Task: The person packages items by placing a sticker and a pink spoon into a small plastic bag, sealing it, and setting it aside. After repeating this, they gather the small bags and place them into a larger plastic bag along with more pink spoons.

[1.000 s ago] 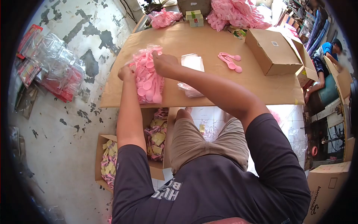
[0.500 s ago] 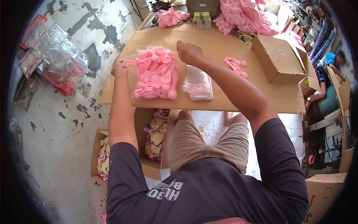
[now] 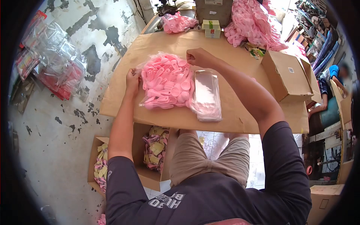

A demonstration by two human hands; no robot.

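Note:
A clear plastic bag [image 3: 141,102] full of pink plastic measuring spoons [image 3: 167,80] lies on the cardboard-covered table in front of me. My left hand [image 3: 132,79] is closed on the bag's left edge. At the upper right corner of the bag, my right hand [image 3: 200,58] is closed in a pinch on what looks like its thin plastic edge. Right beside the filled bag is a stack of flat clear plastic bags [image 3: 207,95]. My right forearm crosses above the table and hides most of the loose pink spoons behind it.
A brown cardboard box [image 3: 287,77] stands at the table's right. Along the back are a pink spoon pile [image 3: 255,26], a small pink bagful [image 3: 178,23] and small yellowish boxes [image 3: 211,28]. Below, open cartons [image 3: 150,182] hold packed pieces. Another person [image 3: 330,78] is at far right.
The view has shifted, so the table sits lower. The filled bag looks flatter and wider, its spoons spread out. Both hands stay at its sides, and my right arm now covers the loose spoons.

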